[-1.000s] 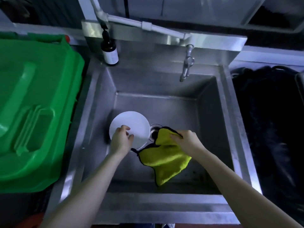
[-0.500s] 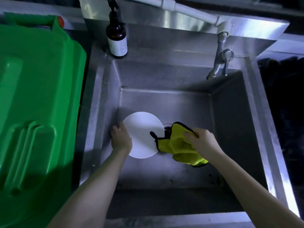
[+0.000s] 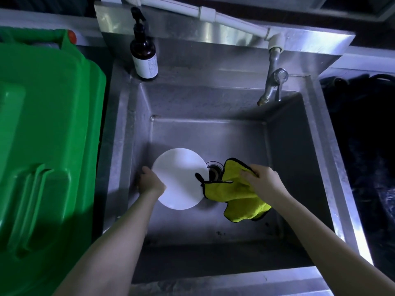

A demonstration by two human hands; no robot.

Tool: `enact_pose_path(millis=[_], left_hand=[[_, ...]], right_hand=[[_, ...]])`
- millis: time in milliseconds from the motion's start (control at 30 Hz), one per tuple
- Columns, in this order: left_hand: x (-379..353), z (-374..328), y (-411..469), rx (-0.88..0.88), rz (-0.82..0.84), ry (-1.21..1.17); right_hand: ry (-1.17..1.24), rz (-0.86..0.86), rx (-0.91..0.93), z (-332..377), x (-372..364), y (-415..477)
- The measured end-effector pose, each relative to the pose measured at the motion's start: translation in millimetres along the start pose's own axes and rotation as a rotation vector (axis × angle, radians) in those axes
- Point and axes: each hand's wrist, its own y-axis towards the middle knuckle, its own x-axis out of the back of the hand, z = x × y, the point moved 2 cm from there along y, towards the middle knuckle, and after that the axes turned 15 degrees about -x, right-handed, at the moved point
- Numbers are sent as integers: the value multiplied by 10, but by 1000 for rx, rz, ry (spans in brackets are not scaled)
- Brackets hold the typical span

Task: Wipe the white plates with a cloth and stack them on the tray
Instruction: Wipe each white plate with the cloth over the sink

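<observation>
Down on the sink (image 3: pixel 295 150) floor, taking the drain (image 3: pixel 214 171) as the clock's centre, the plate (image 3: pixel 181 178) sits at 9 o'clock, its right edge just beside the drain. Whether it rests on the floor or is held just off it cannot be told. Bare steel lies from the plate toward the back wall at 12 o'clock, and a wider bare stretch, dotted with dark specks, runs to the front wall at 6 o'clock. Room is tightest at 9 o'clock, where the plate's holder is close to the left wall. At 1 o'clock the tap (image 3: pixel 272 86) overhangs the basin, well apart from both hands. A bottle (image 3: pixel 144 54) stands on the rim at 11 o'clock, under a white pipe (image 3: pixel 213 14). Outside the rim, a green bin (image 3: pixel 42 146) fills the 9 o'clock side; the 3 o'clock side is dark and unclear.

Reaching in from 7 o'clock, the left hand (image 3: pixel 150 181) grips the plate's left edge, thumb on top and fingers curled under the rim, mostly hidden. Coming from 5 o'clock, the right hand (image 3: pixel 264 180) clutches the cloth (image 3: pixel 237 195), fingers curled into the bunched yellow fabric. It hangs at 3 to 4 o'clock, and its black-trimmed corner overlaps the plate's right edge.
</observation>
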Motion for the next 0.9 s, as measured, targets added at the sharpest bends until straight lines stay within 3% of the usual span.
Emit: enact_pose_path(millis=[200, 367, 633, 767, 900], left_hand=[[-19, 172, -208, 50, -44, -316], [-8, 80, -509, -49, -49, -614], [58, -267, -1075, -214, -103, -791], [47, -603, -1420, -204, -197, -947], [18, -1099, -1663, -260, -330, -870]], right_hand=[[-11, -5, 47, 10, 96, 0], [-1, 32, 100, 25, 199, 0], [48, 65, 210, 34, 608, -14], [92, 77, 282, -48, 945, -61], [146, 61, 345, -135, 1283, -52]])
